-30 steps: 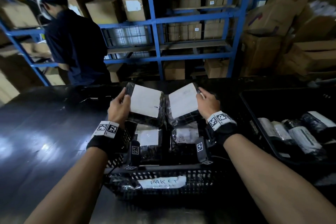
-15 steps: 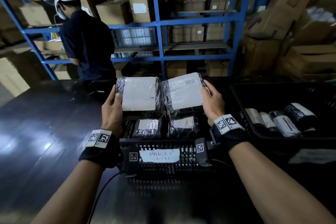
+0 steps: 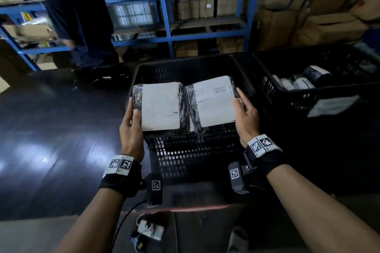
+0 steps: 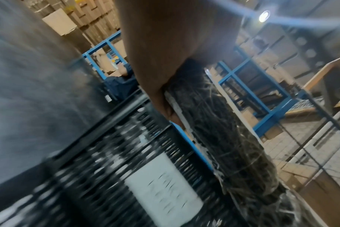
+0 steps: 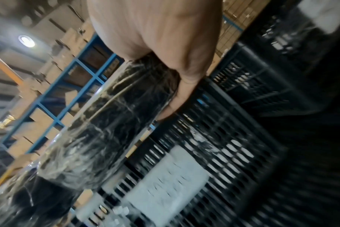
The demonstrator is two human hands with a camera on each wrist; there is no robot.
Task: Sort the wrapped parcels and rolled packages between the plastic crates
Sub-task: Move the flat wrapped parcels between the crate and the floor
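Two flat black parcels wrapped in clear film, each with a white label, hang side by side over the middle black crate. My left hand grips the left parcel at its left edge, thumb on top. My right hand grips the right parcel at its right edge. In the left wrist view the left parcel shows edge-on under my fingers. In the right wrist view the right parcel shows edge-on too. A second black crate at the right holds several rolled packages.
A dark glossy table spreads to the left. Another person stands at blue shelving stacked with cardboard boxes behind the table. Cardboard boxes pile at the back right. A power strip lies on the floor below.
Both hands have lifted the two parcels out of the crate and drawn them up toward me. The view has swung right and back, so the crate sits farther off.
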